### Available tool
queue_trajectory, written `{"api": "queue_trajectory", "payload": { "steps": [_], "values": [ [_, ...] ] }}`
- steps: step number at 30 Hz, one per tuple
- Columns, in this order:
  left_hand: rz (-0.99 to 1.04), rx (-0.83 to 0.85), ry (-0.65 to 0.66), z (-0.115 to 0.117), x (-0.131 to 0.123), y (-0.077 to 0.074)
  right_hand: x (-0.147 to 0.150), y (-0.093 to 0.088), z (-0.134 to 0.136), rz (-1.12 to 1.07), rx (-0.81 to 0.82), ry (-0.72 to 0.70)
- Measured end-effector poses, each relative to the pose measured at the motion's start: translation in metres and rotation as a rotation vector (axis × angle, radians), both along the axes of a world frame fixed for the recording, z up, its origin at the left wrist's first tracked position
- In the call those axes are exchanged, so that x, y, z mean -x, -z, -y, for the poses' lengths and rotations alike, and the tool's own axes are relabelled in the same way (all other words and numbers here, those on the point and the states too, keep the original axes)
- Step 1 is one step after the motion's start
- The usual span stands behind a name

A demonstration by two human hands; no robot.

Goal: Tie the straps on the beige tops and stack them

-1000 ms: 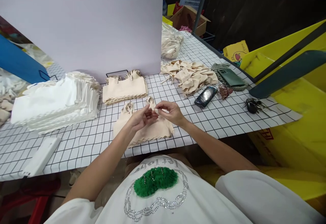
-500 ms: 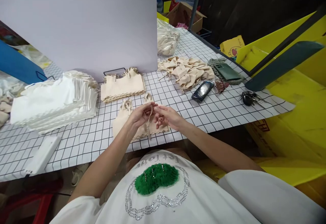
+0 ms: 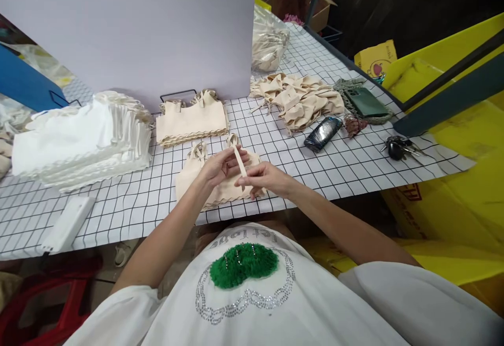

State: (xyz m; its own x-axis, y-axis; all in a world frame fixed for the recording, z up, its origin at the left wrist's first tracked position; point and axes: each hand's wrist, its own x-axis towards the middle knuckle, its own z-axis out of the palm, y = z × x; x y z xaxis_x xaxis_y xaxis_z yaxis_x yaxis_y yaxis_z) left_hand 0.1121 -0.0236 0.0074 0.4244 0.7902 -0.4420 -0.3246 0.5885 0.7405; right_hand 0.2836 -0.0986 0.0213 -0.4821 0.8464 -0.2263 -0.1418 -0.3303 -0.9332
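A beige fabric top with thin straps point(image 3: 220, 186) lies at the table's front edge, on what looks like a small stack of the same. Over it, my left hand point(image 3: 222, 167) is half curled, palm up, with one beige strap point(image 3: 240, 162) across its fingers near the strap's upper part. My right hand point(image 3: 271, 179) pinches the lower end of that strap between thumb and fingers. The strap runs slanting between both hands. A second looped strap point(image 3: 198, 150) rests at the top's left side.
Behind lies a stack of beige tops point(image 3: 192, 120), with a taller white fabric stack point(image 3: 79, 141) to the left. Loose beige pieces point(image 3: 299, 102), a dark shiny case point(image 3: 323, 134), a green phone point(image 3: 368, 102) and keys point(image 3: 397, 147) lie right. A pale board point(image 3: 157, 25) stands behind.
My hands were close together at the fingertips; the right hand has moved down and slightly right, and the strap now stretches between them. The view has shifted a little.
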Motion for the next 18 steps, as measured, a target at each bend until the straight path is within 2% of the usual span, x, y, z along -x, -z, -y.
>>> {"api": "queue_trajectory", "payload": {
  "steps": [4,9,15,17,18],
  "values": [
    [-0.019,-0.012,0.125,0.006,0.008,-0.003,-0.009,0.003,-0.025,-0.163,0.061,0.171],
    [0.007,-0.049,0.235,0.026,0.015,-0.004,-0.012,0.011,-0.041,-0.185,0.104,0.274],
    [-0.172,-0.165,0.068,0.035,0.017,0.003,-0.014,0.017,-0.041,-0.127,0.077,0.287],
    [-0.205,-0.220,0.060,0.036,0.017,0.001,-0.021,0.017,-0.040,0.036,-0.017,0.254],
    [-0.229,-0.254,0.064,0.037,0.017,-0.001,-0.025,0.017,-0.040,0.162,-0.114,0.274]
  ]
}}
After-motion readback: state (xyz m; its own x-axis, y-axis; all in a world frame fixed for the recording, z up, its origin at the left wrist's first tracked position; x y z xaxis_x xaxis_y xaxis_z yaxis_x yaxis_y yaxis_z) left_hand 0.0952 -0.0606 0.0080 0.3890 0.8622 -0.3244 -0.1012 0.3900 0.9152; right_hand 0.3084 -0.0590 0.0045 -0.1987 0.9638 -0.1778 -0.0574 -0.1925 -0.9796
